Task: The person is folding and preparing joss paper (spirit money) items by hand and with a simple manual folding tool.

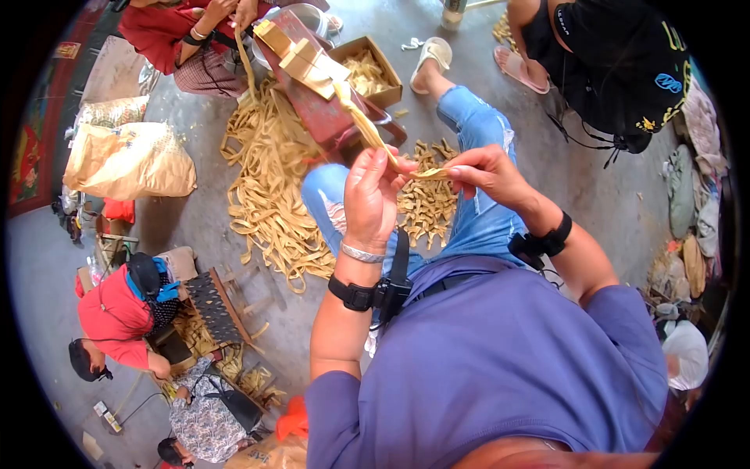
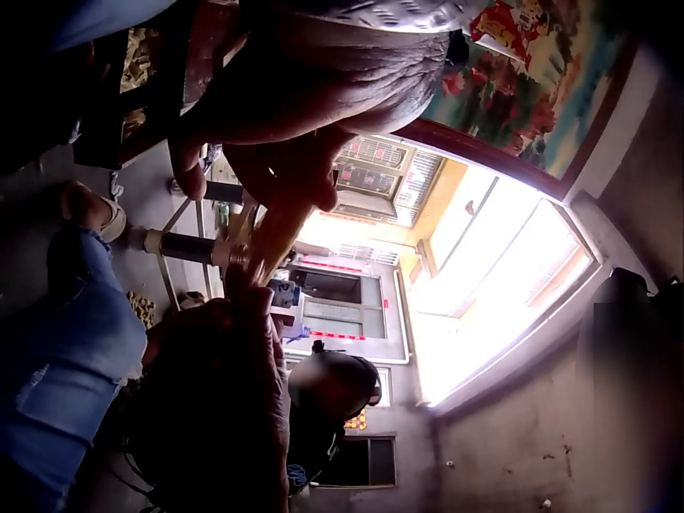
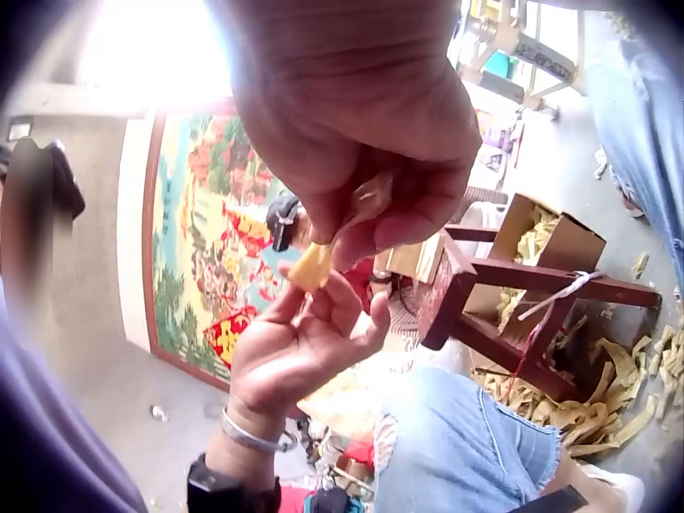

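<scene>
A long, flat yellow strip (image 1: pixel 361 121) runs from a wooden block device (image 1: pixel 308 69) on a red bench (image 1: pixel 349 131) to my hands, raised above my lap. Partway along it, my left hand (image 1: pixel 370 199) grips the strip between thumb and fingers, palm turned up. To the right, my right hand (image 1: pixel 494 178) pinches the strip's narrow end, thumb against fingertips. Between the two hands the strip looks folded or twisted. In the right wrist view a broader yellow fold (image 3: pixel 312 267) shows between the fingertips of both hands, which are close together.
Loose strips (image 1: pixel 269 187) heap on the floor left of my knees; short knotted pieces (image 1: pixel 428 207) lie between my legs. Behind the bench stands a cardboard box (image 1: pixel 388 95) of pieces. Other people sit around, one in black (image 1: pixel 609 62) at the right, one in red (image 1: pixel 117 320) at the left.
</scene>
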The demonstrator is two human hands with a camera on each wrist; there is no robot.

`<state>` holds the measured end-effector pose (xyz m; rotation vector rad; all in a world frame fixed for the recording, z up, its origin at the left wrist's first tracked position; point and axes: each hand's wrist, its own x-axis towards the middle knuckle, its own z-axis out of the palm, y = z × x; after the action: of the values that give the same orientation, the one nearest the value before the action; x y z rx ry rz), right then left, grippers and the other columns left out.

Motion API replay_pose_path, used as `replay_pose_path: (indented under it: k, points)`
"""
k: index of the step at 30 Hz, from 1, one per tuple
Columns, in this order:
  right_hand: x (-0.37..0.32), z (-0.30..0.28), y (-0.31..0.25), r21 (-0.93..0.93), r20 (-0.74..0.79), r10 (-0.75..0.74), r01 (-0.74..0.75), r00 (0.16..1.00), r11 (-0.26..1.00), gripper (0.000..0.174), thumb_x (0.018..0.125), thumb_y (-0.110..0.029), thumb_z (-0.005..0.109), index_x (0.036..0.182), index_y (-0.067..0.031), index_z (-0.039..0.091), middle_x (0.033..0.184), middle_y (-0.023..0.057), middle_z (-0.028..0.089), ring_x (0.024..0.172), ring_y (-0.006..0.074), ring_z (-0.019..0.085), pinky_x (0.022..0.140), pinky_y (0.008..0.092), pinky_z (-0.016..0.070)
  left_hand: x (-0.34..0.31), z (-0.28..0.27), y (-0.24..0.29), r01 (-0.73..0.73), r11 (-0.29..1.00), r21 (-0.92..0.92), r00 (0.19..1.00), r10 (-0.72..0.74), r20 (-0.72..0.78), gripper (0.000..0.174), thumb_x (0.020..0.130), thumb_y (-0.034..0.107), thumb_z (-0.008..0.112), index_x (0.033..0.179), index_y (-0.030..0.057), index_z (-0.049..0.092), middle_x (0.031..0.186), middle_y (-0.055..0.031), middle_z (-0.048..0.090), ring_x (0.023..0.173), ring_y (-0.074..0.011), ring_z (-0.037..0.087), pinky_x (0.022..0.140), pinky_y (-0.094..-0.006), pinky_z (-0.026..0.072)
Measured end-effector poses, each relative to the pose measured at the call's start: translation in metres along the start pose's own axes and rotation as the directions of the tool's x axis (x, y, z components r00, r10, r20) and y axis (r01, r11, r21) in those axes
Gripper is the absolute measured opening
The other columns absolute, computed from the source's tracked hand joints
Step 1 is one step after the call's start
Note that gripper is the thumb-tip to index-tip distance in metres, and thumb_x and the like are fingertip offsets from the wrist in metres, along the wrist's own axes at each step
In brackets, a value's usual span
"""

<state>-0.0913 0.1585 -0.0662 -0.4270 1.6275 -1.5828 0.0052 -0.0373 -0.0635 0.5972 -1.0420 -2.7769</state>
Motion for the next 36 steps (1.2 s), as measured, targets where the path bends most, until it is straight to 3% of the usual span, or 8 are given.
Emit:
replay_pose_path:
  k: [6,9,11,16,23,28,35,36]
  points:
    - [-0.01,-0.01,-0.007,0.293,-0.144,-0.178,0.214,0.973,0.932,0.011,0.081,-0.004,0.07,0.091,-0.0008,0.069,0.081,0.0064,0.067,0.069,0.0126,0.062,0.065,0.0259,0.0504,-0.002,0.014,-0.011,-0.044,0.916,0.399,0.999,0.041,0.016,0.025,0.089,0.007,0.062,0.112,-0.0016,0.059,0.082,-0.0039,0.06,0.073,-0.0103,0.057,0.069,-0.0235,0.0479]
    - [0.002,0.008,-0.03,-0.431,-0.137,-0.727,0.62,0.673,0.655,0.009,0.082,-0.004,0.068,0.091,-0.0032,0.068,0.084,0.0059,0.066,0.075,0.0147,0.063,0.066,0.0277,0.0497,0.0,0.016,-0.019,-0.208,0.637,0.742,0.977,0.166,0.131,0.027,0.087,0.006,0.062,0.112,-0.003,0.06,0.085,-0.006,0.061,0.071,-0.0128,0.057,0.066,-0.0265,0.0477]
    - [0.012,0.011,-0.042,-0.702,-0.031,-0.796,0.553,0.605,0.448,0.011,0.082,-0.004,0.067,0.093,-0.0046,0.067,0.084,0.0057,0.065,0.078,0.0154,0.062,0.068,0.0284,0.049,-0.006,0.031,-0.009,-0.31,0.354,0.882,0.941,0.243,0.234,0.032,0.081,0.005,0.064,0.111,-0.0027,0.06,0.084,-0.01,0.061,0.071,-0.0182,0.059,0.067,-0.0302,0.0485]
    - [0.025,0.021,-0.028,-0.234,-0.377,-0.378,0.307,0.846,0.922,0.015,0.085,-0.012,0.066,0.098,-0.0039,0.063,0.075,0.0044,0.064,0.067,0.0089,0.06,0.06,0.0261,0.0473,-0.015,0.054,-0.001,-0.377,0.293,0.879,0.88,0.409,0.241,0.024,0.076,0.001,0.067,0.1,-0.0001,0.062,0.083,-0.0074,0.063,0.076,-0.0159,0.062,0.072,-0.0284,0.0494]
    - [0.016,0.023,-0.016,-0.444,-0.084,-0.623,0.53,0.778,0.722,0.014,0.085,-0.015,0.066,0.087,-0.0014,0.066,0.076,0.0072,0.065,0.069,0.0173,0.061,0.063,0.0295,0.047,-0.011,0.049,0.0,-0.446,0.136,0.885,0.788,0.529,0.315,0.013,0.073,-0.001,0.07,0.083,0.0033,0.062,0.081,-0.0058,0.065,0.075,-0.0161,0.062,0.07,-0.0283,0.0477]
    - [-0.003,0.008,-0.019,-0.44,0.083,-0.406,0.399,0.91,0.805,0.014,0.082,-0.012,0.063,0.09,-0.0009,0.066,0.082,0.0088,0.061,0.076,0.0201,0.06,0.066,0.0307,0.0462,-0.014,0.057,0.011,-0.595,-0.158,0.788,0.66,0.464,0.591,0.026,0.064,-0.003,0.068,0.088,0.0063,0.064,0.075,-0.0063,0.061,0.07,-0.0234,0.058,0.07,-0.0349,0.0444]
    - [-0.012,0.001,-0.016,0.342,0.218,-0.148,0.066,0.965,0.937,0.017,0.084,-0.015,0.066,0.089,0.0012,0.067,0.088,0.0025,0.055,0.071,0.0071,0.051,0.054,0.0214,0.0369,-0.012,0.044,-0.009,-0.45,0.179,0.875,0.835,0.43,0.342,0.029,0.066,-0.001,0.068,0.092,0.0102,0.062,0.077,-0.0046,0.059,0.07,-0.025,0.057,0.069,-0.0344,0.0419]
    - [-0.013,0.002,-0.016,0.359,0.221,-0.103,0.018,0.97,0.933,0.02,0.084,-0.017,0.066,0.09,0.0014,0.067,0.087,0.0022,0.055,0.068,0.0063,0.051,0.052,0.0207,0.0356,-0.012,0.04,-0.005,-0.454,0.037,0.89,0.801,0.455,0.389,0.025,0.067,-0.003,0.065,0.089,0.0084,0.061,0.082,-0.0069,0.058,0.072,-0.025,0.058,0.067,-0.0345,0.0431]
